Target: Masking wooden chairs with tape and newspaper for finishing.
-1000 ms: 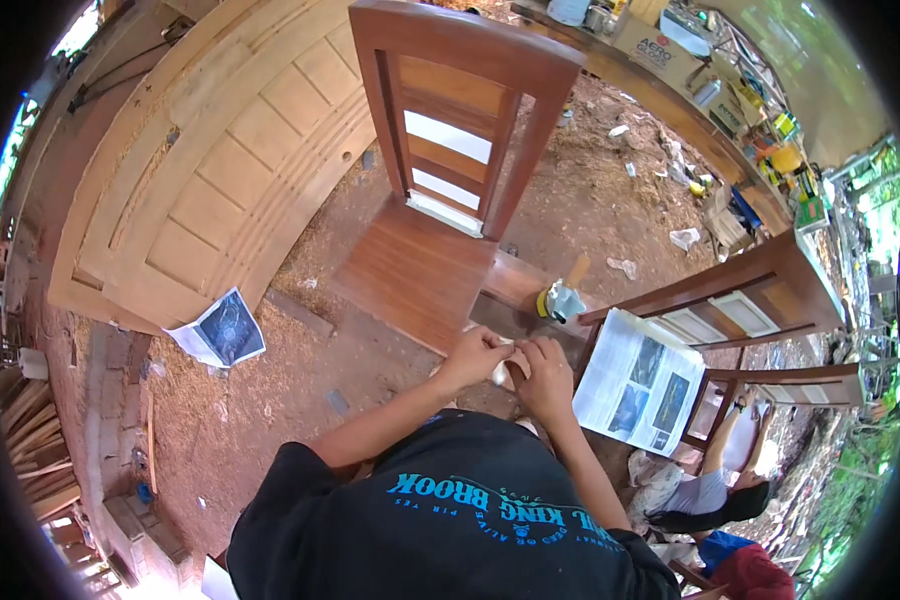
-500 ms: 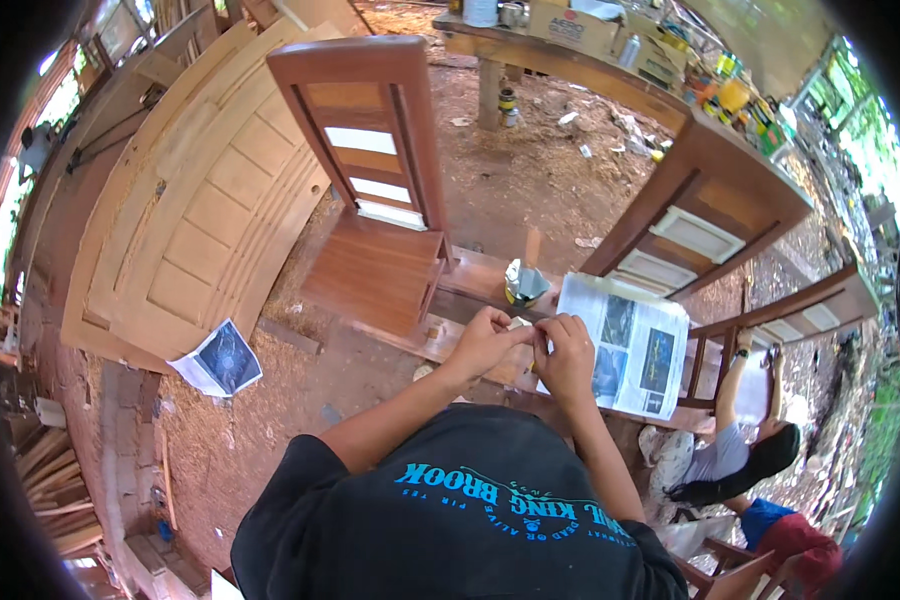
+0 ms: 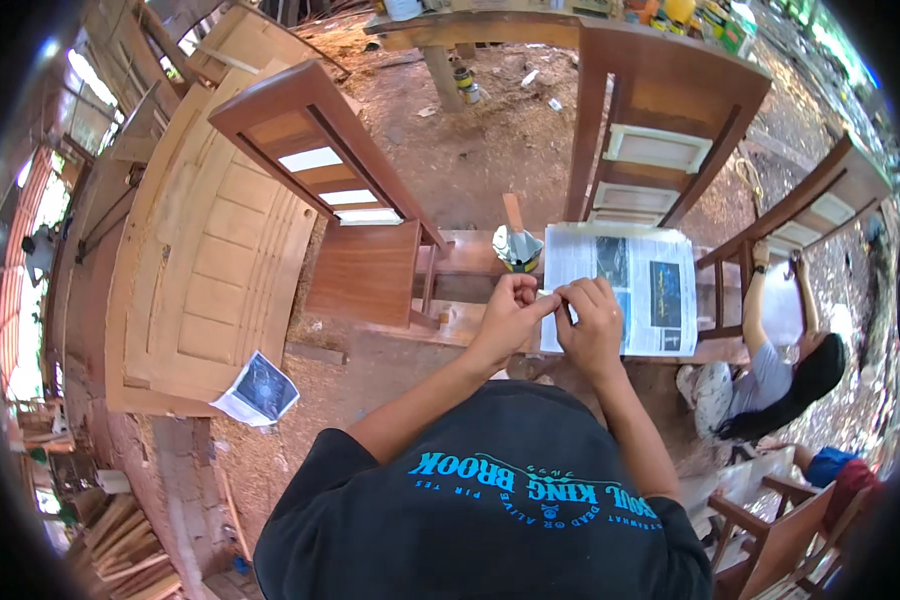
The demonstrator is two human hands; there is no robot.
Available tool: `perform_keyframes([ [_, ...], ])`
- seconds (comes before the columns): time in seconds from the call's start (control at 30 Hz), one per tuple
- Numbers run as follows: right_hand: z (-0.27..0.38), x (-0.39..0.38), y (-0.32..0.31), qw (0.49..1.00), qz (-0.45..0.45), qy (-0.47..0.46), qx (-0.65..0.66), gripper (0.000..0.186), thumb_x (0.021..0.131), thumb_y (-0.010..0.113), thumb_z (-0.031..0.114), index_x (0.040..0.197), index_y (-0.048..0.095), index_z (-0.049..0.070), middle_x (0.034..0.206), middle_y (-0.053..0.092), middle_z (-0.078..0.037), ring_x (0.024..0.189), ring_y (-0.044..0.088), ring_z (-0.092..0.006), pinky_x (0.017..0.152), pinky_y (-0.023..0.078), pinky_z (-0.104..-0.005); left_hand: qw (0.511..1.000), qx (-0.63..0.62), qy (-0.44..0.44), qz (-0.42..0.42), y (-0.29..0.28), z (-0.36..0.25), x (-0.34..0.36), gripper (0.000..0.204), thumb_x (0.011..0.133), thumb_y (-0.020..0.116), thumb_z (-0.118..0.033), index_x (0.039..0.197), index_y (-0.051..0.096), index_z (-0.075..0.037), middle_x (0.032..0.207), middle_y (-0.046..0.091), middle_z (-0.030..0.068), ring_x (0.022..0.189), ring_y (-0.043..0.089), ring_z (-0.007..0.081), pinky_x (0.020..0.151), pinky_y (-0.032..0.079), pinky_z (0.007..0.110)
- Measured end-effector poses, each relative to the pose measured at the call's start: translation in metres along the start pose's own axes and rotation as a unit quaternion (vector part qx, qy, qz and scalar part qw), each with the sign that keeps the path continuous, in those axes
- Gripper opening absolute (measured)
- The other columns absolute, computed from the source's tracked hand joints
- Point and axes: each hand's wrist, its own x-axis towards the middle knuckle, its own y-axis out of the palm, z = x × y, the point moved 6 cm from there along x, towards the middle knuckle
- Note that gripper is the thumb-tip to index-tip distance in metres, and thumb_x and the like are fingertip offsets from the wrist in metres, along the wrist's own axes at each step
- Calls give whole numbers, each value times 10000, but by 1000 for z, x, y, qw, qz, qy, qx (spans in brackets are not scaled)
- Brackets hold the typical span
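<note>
Wooden bench [image 3: 470, 255] on sawdust; both hands' fingers [image 3: 530, 295] pinch something small, perhaps paper, beside newspaper [image 3: 625, 290].

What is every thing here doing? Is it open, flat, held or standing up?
Left hand: pinching a small pale piece, too small to identify.
Right hand: pinching the same piece.
Newspaper: spread flat.
Can: open, upright.
Brown door: lying down.
Pale door: lying flat.

Head-worn fisheye, steeply downward, close.
</note>
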Motion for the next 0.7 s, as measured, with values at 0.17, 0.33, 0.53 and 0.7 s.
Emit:
perform_keyframes([
  [0.17,-7,9,-21,999,-47,21,8,142,709,708,-14,823,636,31,790,613,-94,746,563,-305,661,468,-408,982,61,172,51,3,-49,-16,675,729,881,-220,1244,485,-42,1083,513,26,1000,492,109,850,430,257],
  [0.33,-3,19,-40,991,-33,99,86,123,724,702,-5,819,632,28,830,619,-99,771,570,-294,681,463,-395,900,316,280,106,4,-54,1,907,659,914,-273,1376,420,-21,1332,519,110,1265,482,240,1082,369,361],
  [0.53,14,41,-61,983,-22,135,125,96,773,738,42,834,666,26,859,638,-70,760,578,-183,622,436,-302,946,127,127,271,2,3,38,619,786,827,-160,1304,529,0,1175,632,84,1059,594,159,925,478,305],
  [0.7,-3,46,-77,975,-67,161,140,78,791,731,4,816,657,6,845,644,-61,703,561,-127,606,423,-252,959,60,75,267,-2,11,44,273,874,749,-108,1110,681,12,970,697,26,822,608,67,724,486,226],
])
